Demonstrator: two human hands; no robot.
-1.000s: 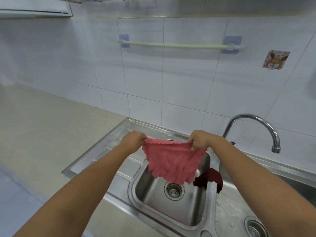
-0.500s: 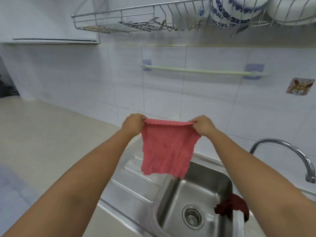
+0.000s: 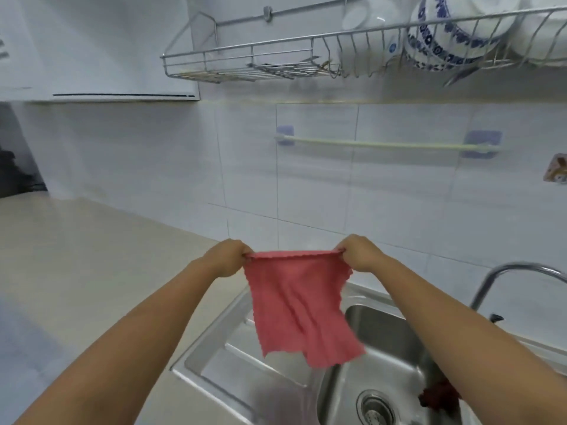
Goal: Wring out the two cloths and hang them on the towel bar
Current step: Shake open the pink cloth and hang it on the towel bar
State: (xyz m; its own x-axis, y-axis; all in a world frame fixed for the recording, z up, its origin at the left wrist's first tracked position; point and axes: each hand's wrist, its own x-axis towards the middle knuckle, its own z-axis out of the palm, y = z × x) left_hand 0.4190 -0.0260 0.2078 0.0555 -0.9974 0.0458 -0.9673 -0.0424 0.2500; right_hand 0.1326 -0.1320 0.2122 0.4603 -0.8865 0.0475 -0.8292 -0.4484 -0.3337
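both hands, left (image 3: 225,258) and right (image 3: 359,252), pinch the pink cloth's (image 3: 302,308) top corners, stretched below the bar (image 3: 383,144); dark cloth (image 3: 437,394) on the sink (image 3: 221,345) edge.

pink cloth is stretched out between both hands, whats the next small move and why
Probably lift the pink cloth up and forward toward the towel bar and lay its top edge over it. The left hand and right hand hold it spread flat by its top corners, below the bare bar. The dark red cloth lies in the sink.
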